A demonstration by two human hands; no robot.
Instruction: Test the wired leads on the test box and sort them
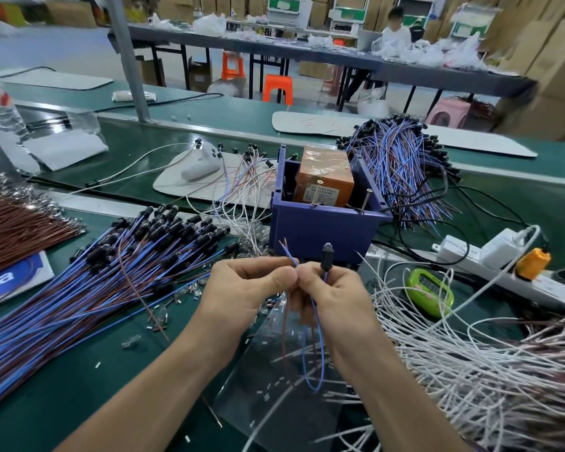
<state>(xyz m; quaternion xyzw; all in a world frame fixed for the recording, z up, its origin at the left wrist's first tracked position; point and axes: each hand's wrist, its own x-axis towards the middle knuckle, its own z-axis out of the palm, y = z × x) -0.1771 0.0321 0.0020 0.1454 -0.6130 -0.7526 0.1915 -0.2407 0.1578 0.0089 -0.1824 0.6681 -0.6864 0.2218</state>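
Lead up, testing about to start

Left hand (248,288) pinches the stripped tips (286,248), right hand (335,296) grips the black-capped end (326,256) of one blue-and-brown lead (323,357), held just short of the purple test box (320,230). Next, I'd say: bring both tips onto the two screws (368,199) on its rim, then sort.

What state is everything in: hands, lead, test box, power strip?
Left hand, pinches the lead near its bare ends.
Right hand, pinches the lead below its black head.
Lead, looped downward, ends short of the test box.
Test box, open top, both screws untouched.
Power strip, white adapter and orange plug inserted.
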